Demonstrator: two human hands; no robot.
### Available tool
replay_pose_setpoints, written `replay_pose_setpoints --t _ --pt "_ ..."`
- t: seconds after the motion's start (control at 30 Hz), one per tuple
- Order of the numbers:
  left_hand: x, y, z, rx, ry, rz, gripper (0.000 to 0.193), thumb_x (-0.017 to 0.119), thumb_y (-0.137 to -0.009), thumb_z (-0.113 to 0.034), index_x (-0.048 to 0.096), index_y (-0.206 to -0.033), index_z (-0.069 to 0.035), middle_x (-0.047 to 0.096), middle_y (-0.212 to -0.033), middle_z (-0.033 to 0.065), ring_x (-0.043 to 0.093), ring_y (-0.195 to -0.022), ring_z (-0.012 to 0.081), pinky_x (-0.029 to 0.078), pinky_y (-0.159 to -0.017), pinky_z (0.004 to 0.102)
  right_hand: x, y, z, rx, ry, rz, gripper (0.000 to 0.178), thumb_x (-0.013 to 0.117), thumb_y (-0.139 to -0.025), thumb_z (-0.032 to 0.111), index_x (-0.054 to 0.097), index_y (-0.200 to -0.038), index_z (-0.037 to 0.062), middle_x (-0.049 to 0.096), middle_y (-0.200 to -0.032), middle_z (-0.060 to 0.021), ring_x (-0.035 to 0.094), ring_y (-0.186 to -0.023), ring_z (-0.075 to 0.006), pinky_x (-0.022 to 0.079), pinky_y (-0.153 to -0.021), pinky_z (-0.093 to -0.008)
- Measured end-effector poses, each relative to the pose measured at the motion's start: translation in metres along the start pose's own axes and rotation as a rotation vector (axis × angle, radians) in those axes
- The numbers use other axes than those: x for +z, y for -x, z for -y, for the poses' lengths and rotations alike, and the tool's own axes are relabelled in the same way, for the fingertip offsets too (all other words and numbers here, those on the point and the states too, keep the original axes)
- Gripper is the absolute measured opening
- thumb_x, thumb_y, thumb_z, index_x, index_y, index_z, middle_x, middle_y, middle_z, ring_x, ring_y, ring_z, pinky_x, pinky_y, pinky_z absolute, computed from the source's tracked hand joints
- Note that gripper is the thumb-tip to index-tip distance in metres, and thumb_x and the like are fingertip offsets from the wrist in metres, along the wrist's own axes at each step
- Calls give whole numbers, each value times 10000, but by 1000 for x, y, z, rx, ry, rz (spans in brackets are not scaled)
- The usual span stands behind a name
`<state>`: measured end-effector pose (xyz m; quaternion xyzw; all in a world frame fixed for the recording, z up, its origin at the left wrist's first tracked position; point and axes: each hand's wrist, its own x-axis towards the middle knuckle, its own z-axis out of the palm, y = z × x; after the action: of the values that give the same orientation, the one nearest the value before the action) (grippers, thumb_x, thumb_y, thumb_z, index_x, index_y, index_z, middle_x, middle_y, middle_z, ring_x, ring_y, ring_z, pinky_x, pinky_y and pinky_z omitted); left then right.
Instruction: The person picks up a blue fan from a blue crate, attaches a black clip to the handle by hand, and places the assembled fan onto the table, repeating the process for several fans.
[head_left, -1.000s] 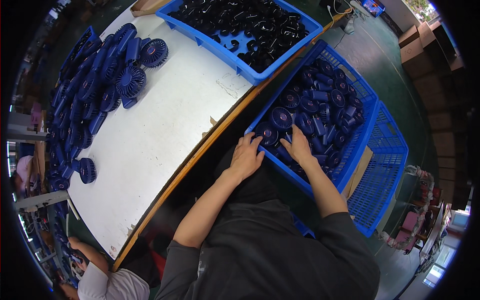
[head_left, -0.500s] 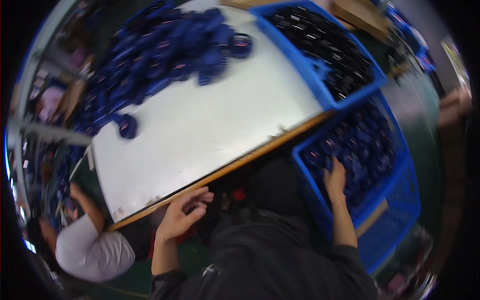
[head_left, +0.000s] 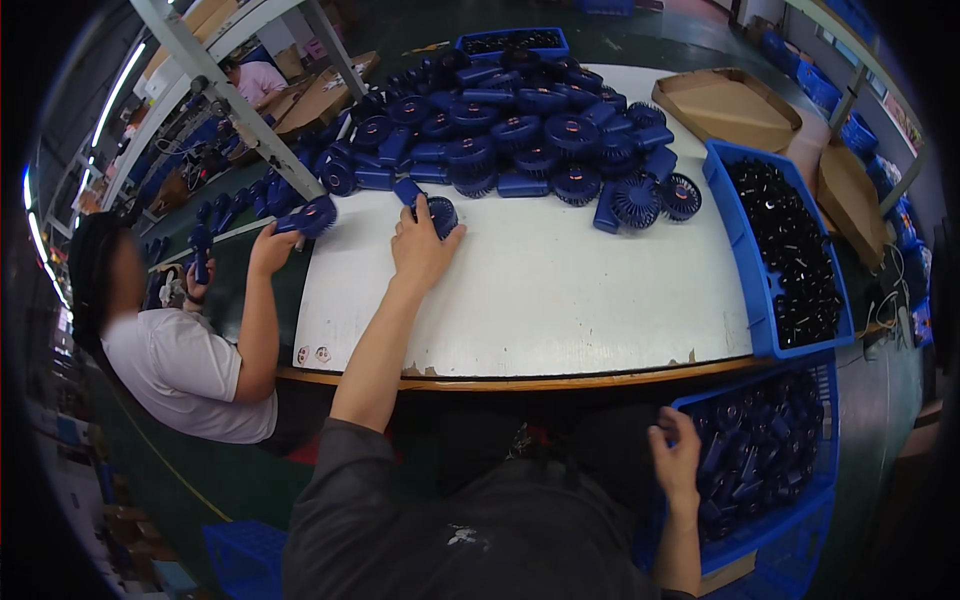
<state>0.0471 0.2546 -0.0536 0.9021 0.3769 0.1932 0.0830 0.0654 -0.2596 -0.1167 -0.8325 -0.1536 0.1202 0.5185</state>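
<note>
On the white table, my left hand [head_left: 424, 250] reaches forward and closes around a dark blue handheld fan [head_left: 441, 215] lying at the near edge of a large pile of similar fans [head_left: 515, 140]. The fan's round grille shows between thumb and fingers; its handle points away. My right hand [head_left: 677, 452] hovers low at the right, by the left rim of a blue crate [head_left: 830, 430] full of blue fan parts [head_left: 755, 450]. Its fingers are loosely bent with a gap to the thumb, and nothing shows in them.
A blue bin [head_left: 760, 300] of small black parts stands on the table's right end. Cardboard trays [head_left: 725, 105] lie behind it. At the left sits a co-worker [head_left: 190, 370] in a white shirt, holding a fan [head_left: 318, 216]. A grey metal post [head_left: 240, 110] rises beside the pile.
My left hand has gone from the table's front edge out to the fan and gripped it. My right hand has come out of the crate of fan parts. The view has turned.
</note>
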Motion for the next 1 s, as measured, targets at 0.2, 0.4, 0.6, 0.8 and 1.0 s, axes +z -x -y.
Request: replay_pose_setpoints --t 0.2,0.4,0.6,0.8,1.0 --pt "-66 80 -54 107 669 139 761 770 -828 -424 495 -1383 17 575 -1250 211 584 -1165 311 478 -996 396 41 -25 97 -363 -44 76 537 733 -816 33 539 -1315 -15 607 -1193 -185 628 -1075 -291 526 -896 -357" --pt "-100 156 -66 436 1396 1042 820 805 -733 -437 532 -1373 -4 553 -1317 121 520 -1228 233 379 -1076 362 42 -73 108 82 -694 583 508 577 -1013 316 497 -1366 -40 665 -1088 -129 664 -881 -218 548 -764 -322" --pt "-64 176 -67 -14 1858 812 805 765 -877 -235 325 -1499 24 526 -1374 159 503 -1283 234 373 -1117 379 36 -66 112 219 -639 720 413 766 -872 192 624 -1194 -25 671 -909 -63 634 -736 -120 522 -646 -246" --pt "-30 191 -112 -427 1840 531 456 626 -988 -218 483 -1347 25 644 -1119 112 645 -1009 190 550 -890 316 52 -44 146 -69 -97 742 486 725 -902 342 572 -1182 -25 678 -943 -190 682 -899 -324 534 -803 -414" --pt "-24 208 -148 -242 2364 1286 958 597 -913 -581 199 -1557 7 306 -1567 258 329 -1456 358 261 -1193 516 19 -76 179 -501 233 780 386 657 -940 340 590 -1129 9 655 -968 -233 638 -934 -442 526 -814 -475"
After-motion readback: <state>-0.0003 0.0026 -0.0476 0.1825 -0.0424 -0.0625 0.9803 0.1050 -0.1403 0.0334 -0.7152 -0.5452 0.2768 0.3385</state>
